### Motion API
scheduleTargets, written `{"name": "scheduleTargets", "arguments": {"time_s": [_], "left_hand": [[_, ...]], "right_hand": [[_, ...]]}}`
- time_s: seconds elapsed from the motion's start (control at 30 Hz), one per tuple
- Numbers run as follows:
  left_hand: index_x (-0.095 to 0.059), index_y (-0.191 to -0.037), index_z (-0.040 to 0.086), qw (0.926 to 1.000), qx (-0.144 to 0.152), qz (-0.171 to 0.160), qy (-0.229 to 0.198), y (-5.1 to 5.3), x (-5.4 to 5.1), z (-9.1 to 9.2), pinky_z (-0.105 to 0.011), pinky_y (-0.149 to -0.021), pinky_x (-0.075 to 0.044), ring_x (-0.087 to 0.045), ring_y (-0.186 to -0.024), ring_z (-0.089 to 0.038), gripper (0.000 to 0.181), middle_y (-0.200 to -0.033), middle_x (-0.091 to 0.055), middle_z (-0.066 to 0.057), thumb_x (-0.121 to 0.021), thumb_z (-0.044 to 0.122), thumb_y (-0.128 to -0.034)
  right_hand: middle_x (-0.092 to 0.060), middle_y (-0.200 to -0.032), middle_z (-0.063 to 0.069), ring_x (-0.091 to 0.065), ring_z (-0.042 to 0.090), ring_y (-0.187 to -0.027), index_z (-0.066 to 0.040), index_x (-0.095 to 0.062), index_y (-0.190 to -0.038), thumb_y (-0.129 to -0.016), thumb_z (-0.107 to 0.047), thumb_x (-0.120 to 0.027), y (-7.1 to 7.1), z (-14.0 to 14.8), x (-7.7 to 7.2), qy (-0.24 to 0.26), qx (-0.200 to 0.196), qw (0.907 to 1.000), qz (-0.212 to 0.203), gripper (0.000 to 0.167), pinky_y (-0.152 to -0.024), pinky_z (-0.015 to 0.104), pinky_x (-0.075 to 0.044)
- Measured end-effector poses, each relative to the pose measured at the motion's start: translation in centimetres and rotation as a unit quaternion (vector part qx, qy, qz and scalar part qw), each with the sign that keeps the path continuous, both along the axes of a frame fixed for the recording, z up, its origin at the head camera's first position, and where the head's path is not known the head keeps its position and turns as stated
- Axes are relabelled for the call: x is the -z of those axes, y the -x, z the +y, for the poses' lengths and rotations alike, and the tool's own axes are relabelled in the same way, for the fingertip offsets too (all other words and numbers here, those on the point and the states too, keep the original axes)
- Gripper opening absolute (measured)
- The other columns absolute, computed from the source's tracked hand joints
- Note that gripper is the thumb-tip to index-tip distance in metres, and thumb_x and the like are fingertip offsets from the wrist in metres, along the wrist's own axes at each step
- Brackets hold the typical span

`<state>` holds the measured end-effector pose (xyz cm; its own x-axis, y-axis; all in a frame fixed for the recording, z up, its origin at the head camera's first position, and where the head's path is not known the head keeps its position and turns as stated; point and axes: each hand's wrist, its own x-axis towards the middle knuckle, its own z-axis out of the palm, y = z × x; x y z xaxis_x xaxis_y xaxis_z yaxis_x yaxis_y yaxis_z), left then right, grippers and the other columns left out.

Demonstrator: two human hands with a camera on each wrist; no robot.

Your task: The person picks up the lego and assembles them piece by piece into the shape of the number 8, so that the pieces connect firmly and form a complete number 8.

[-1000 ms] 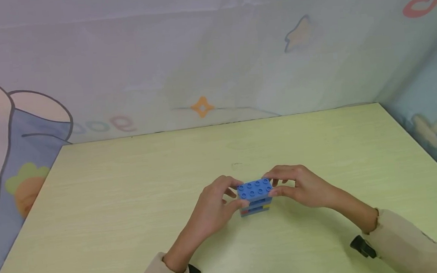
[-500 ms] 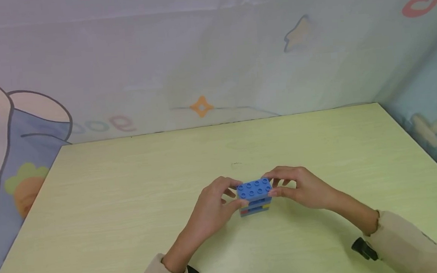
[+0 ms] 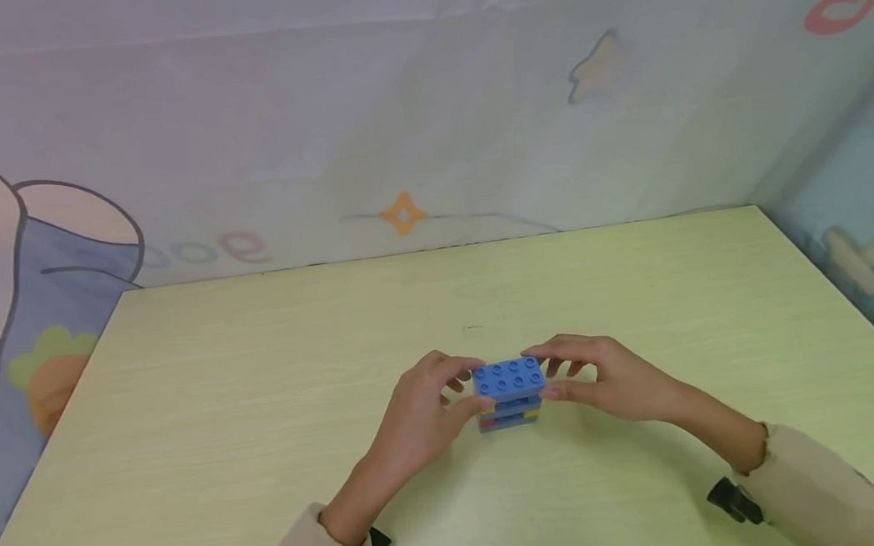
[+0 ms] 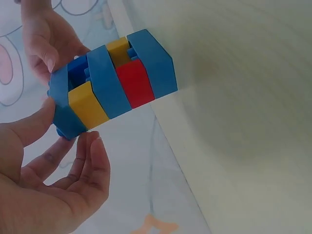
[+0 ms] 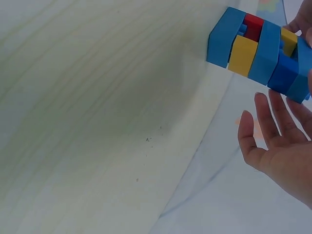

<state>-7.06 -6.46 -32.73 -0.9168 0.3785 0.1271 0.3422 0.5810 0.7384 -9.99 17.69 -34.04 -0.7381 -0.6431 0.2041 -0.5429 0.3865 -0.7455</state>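
A small tower of toy building bricks (image 3: pixel 509 392) stands upright on the table. Its long blue bricks (image 4: pixel 108 82) alternate with layers of short ones: a red brick (image 4: pixel 136 84) and a yellow brick (image 5: pixel 243 55) low down, and a yellow brick (image 4: pixel 87 106) with a darker blue brick (image 5: pixel 283 73) higher up. My left hand (image 3: pixel 419 412) pinches the left end of the studded top brick between thumb and index finger. At its right end, my right hand (image 3: pixel 609 377) lightly holds the corners with thumb and index finger. Its other fingers hang loosely behind.
The pale wooden table (image 3: pixel 263 384) reaches back to a printed cloth backdrop (image 3: pixel 307 114). Another cloth (image 3: pixel 855 222) hangs along the right side. Small dark marks lie on the tabletop behind the tower.
The right thumb has shifted slightly right, to the edge of the top brick, and the right forearm has drawn back a little. The tower has barely moved.
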Motion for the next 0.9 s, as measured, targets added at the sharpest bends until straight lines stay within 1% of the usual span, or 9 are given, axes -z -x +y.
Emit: {"name": "scheduleTargets", "arguments": {"time_s": [0.1, 0.2, 0.3, 0.37, 0.5, 0.63, 0.73, 0.9], "left_hand": [[-0.062, -0.114, 0.003, 1.0000, -0.001, 0.002, -0.004, 0.2, 0.1, -0.1, -0.025, -0.067, -0.048, -0.057, -0.085, -0.021, 0.036, -0.094, -0.059, -0.011, -0.070, 0.017, -0.0808], [-0.061, -0.117, 0.002, 0.9999, -0.005, 0.000, -0.014, 0.4, 0.2, -0.1, -0.026, -0.069, -0.049, -0.058, -0.085, -0.020, 0.039, -0.094, -0.060, -0.011, -0.069, 0.015, -0.0810], [-0.059, -0.120, 0.002, 0.9995, -0.010, -0.008, -0.027, 0.7, 0.3, -0.1, -0.026, -0.072, -0.050, -0.059, -0.087, -0.020, 0.042, -0.095, -0.060, -0.011, -0.069, 0.014, -0.0813], [-0.056, -0.123, 0.002, 0.9989, -0.013, -0.021, -0.041, 0.9, 0.3, -0.1, -0.028, -0.075, -0.050, -0.060, -0.089, -0.021, 0.044, -0.098, -0.061, -0.011, -0.068, 0.013, -0.0823], [-0.048, -0.130, 0.000, 0.9958, -0.014, -0.058, -0.069, 1.2, 0.3, -0.2, -0.032, -0.082, -0.048, -0.060, -0.097, -0.024, 0.047, -0.108, -0.061, -0.013, -0.063, 0.012, -0.0867], [-0.042, -0.133, 0.000, 0.9913, -0.010, -0.097, -0.088, 1.7, 0.2, -0.3, -0.035, -0.086, -0.046, -0.057, -0.105, -0.025, 0.046, -0.117, -0.058, -0.014, -0.056, 0.011, -0.0907], [-0.041, -0.134, -0.002, 0.9883, -0.007, -0.117, -0.098, 2.3, 0.2, -0.4, -0.037, -0.089, -0.044, -0.055, -0.109, -0.027, 0.045, -0.121, -0.056, -0.015, -0.054, 0.009, -0.0920], [-0.043, -0.132, -0.001, 0.9853, -0.014, -0.145, -0.089, 3.4, 0.3, -0.4, -0.039, -0.094, -0.040, -0.051, -0.114, -0.027, 0.040, -0.125, -0.054, -0.013, -0.050, 0.009, -0.0938]], "right_hand": [[-0.062, -0.102, 0.000, -0.058, 0.018, -0.088, 0.000, -0.057, -0.119, -0.085, -0.011, -0.065, 0.1, -0.1, -0.1, -0.010, 0.007, 0.9999, -0.002, 0.037, -0.073, 0.031, -0.048], [-0.063, -0.103, 0.002, -0.058, 0.018, -0.088, 0.000, -0.057, -0.119, -0.085, -0.012, -0.065, 0.2, -0.2, -0.3, -0.015, 0.023, 0.9995, -0.014, 0.037, -0.075, 0.031, -0.048], [-0.063, -0.103, 0.005, -0.059, 0.016, -0.088, 0.001, -0.058, -0.117, -0.085, -0.011, -0.064, 0.4, -0.3, -0.4, -0.013, 0.043, 0.9988, -0.021, 0.035, -0.076, 0.031, -0.049], [-0.064, -0.102, 0.006, -0.060, 0.016, -0.087, 0.002, -0.058, -0.115, -0.085, -0.010, -0.064, 0.5, -0.4, -0.4, -0.007, 0.056, 0.9981, -0.024, 0.033, -0.078, 0.031, -0.049], [-0.064, -0.101, 0.012, -0.062, 0.020, -0.089, 0.006, -0.058, -0.114, -0.085, -0.006, -0.063, 0.8, -0.7, -0.3, 0.010, 0.089, 0.9950, -0.044, 0.032, -0.078, 0.030, -0.050], [-0.063, -0.106, 0.018, -0.063, 0.025, -0.093, 0.009, -0.056, -0.115, -0.087, -0.005, -0.060, 1.2, -0.8, -0.3, 0.016, 0.117, 0.9902, -0.074, 0.031, -0.076, 0.029, -0.050], [-0.061, -0.110, 0.019, -0.062, 0.026, -0.096, 0.009, -0.055, -0.116, -0.088, -0.004, -0.058, 1.6, -0.9, -0.3, 0.017, 0.122, 0.9869, -0.104, 0.032, -0.076, 0.029, -0.050], [-0.059, -0.115, 0.021, -0.061, 0.028, -0.098, 0.010, -0.051, -0.122, -0.090, -0.005, -0.055, 2.2, -0.9, -0.2, 0.018, 0.125, 0.9798, -0.155, 0.035, -0.081, 0.034, -0.049]]}}
